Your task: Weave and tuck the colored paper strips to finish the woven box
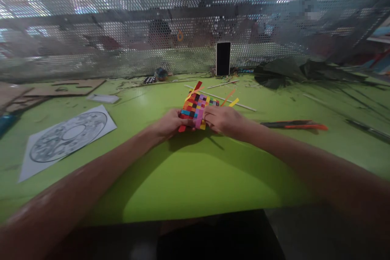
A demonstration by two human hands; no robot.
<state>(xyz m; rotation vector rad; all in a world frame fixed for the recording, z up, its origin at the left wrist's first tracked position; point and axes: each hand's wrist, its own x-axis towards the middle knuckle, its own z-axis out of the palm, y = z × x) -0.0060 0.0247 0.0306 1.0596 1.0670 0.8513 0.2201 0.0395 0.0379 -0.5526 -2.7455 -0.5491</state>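
Between my two hands is a small woven piece of coloured paper strips (195, 103), checkered in red, yellow, purple, black and blue. Loose strip ends stick out at its top, left and right. My left hand (176, 122) grips its lower left side, thumb lying on the front. At the lower right, my right hand (224, 120) has its fingers bent and pressed against the weave beside a pink-purple strip (199, 118). The piece is held just over the green table (195, 187), casting a shadow under it. The fingers behind the weave are hidden.
A sheet with a printed ring pattern (70, 134) lies left, near cardboard pieces (63, 88). A dark-screened phone (223, 59) leans on the perforated metal screen (122, 40). Thin sticks (243, 107), orange-handled scissors (295, 124) and dark leaves (280, 72) lie behind and right.
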